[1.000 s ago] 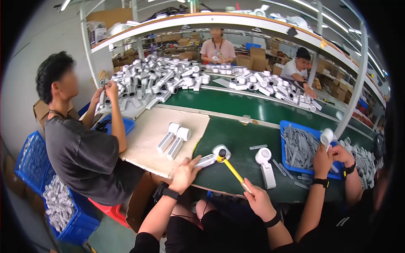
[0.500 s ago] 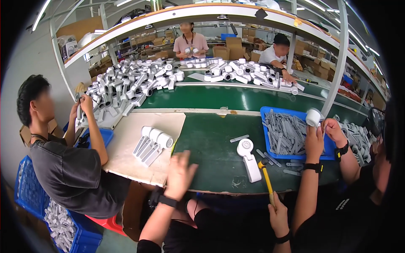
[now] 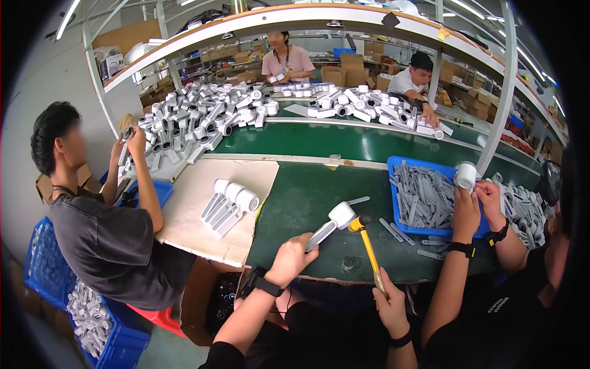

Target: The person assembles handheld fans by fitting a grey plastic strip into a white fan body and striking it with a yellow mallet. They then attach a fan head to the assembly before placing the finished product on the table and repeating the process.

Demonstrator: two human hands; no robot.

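My left hand is closed round the grey-and-white handle of a handheld fan, holding it tilted over the green tabletop with its round white head away from me. In my right hand is a hammer with a yellow handle and a dark head. The hammer's head is right beside the fan's head; whether they touch I cannot tell. To the left, several similar white fans lie side by side on a cardboard sheet.
Loose grey strips lie right of the hammer, by a blue tray full of them. A co-worker's hands hold a white part there. Another person sits at left. White parts are heaped beyond the green belt.
My left hand has moved right from beside the cardboard and taken hold of the fan, which is now lifted and turned. The hammer has shifted left, towards the fan's head.
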